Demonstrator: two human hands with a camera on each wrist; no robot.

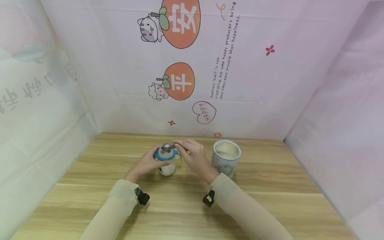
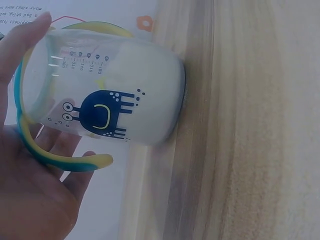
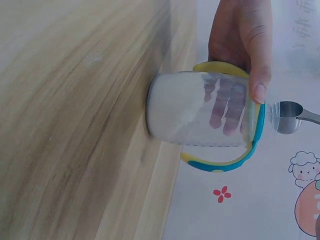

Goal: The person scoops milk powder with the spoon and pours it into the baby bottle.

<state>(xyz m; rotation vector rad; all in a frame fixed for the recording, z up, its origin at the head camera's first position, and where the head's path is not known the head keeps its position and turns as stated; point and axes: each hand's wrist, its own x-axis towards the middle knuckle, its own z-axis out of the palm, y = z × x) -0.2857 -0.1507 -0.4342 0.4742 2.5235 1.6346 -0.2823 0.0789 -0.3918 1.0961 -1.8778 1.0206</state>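
A clear baby bottle with a blue and yellow two-handled collar stands upright on the table. White powder fills its lower part, and a dark blue cartoon creature is printed on the side in the left wrist view. My left hand grips the bottle round its upper part, thumb on the near side and fingers behind. In my right hand the handle of a metal measuring spoon is pinched. The spoon's bowl is right at the bottle's open mouth. A small part of my right hand shows at the right wrist view's edge.
Just right of my right hand stands an open white tin with pale powder inside. The wood-grain table meets a printed cloth backdrop behind, with cloth sides left and right.
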